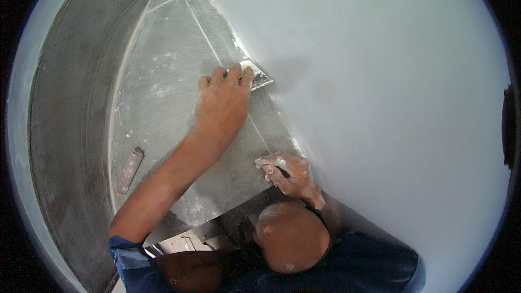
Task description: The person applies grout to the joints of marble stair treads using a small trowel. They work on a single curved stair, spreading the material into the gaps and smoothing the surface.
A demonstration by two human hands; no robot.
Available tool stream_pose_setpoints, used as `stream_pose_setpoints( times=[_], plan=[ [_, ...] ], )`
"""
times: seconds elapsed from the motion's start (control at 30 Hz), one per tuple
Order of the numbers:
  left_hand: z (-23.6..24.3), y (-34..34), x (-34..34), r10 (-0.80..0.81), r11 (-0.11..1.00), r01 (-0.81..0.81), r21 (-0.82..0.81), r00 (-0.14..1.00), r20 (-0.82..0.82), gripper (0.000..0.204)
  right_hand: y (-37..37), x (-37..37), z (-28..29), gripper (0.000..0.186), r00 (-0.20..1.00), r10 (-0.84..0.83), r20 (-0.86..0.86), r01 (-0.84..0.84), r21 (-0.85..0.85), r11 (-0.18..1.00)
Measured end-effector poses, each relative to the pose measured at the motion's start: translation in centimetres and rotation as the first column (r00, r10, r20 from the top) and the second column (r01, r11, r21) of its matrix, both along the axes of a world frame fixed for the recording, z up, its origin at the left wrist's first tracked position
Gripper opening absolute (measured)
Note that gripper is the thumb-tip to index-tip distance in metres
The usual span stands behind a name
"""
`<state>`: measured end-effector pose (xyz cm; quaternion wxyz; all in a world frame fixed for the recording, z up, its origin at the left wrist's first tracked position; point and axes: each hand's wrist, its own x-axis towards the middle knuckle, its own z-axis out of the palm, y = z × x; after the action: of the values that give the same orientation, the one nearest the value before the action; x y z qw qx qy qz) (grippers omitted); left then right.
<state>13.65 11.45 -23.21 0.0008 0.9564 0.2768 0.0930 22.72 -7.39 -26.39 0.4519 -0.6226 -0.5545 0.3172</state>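
Observation:
My left hand (223,96) reaches forward over a dusty grey tapering slab (179,97). Its fingers close on a flat metal scraper (261,80), whose blade lies against the seam where the slab meets the white wall. Nearer to me and to the right, my right hand (290,172) is held low over the slab beside the same wall. White powder coats its curled fingers; thumb and fingertips come together, and anything between them is too small to make out. Left of my left forearm lies a short pinkish bar (130,171) with a dark end.
A smooth white wall (401,87) rises along the right side. To the left, a grey curved panel (70,114) borders the slab. Pale lines (202,27) run across the slab's surface. Its near edge (233,206) ends close to my body, with a lower area visible beyond it.

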Motion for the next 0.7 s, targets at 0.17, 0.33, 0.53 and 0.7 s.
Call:
stream_pose_setpoints(
  times=[0.17,0.33,0.53,0.7],
  plan=[
    [1.1,-2.3,-0.4,-0.026,0.985,0.016,-0.172,0.998,-0.055,0.048,0.2,1.0,1.2,0.018,0.991,0.009,-0.136,-0.030,-0.147,0.989],
    [0.8,-1.9,0.0,0.028,0.980,-0.033,-0.198,0.999,-0.026,0.047,0.0,0.6,0.8,0.018,0.995,-0.003,-0.101,-0.009,-0.114,0.993],
    [-0.9,-2.6,0.4,0.088,0.995,-0.087,-0.050,0.996,0.034,0.044,0.2,0.9,0.5,0.019,0.995,0.019,-0.103,-0.024,-0.053,0.998],
    [-1.2,-2.8,0.3,0.081,0.995,-0.080,-0.058,0.997,0.014,0.047,-0.1,0.6,0.9,0.022,0.991,-0.017,-0.130,0.000,-0.127,0.992]
  ],
)
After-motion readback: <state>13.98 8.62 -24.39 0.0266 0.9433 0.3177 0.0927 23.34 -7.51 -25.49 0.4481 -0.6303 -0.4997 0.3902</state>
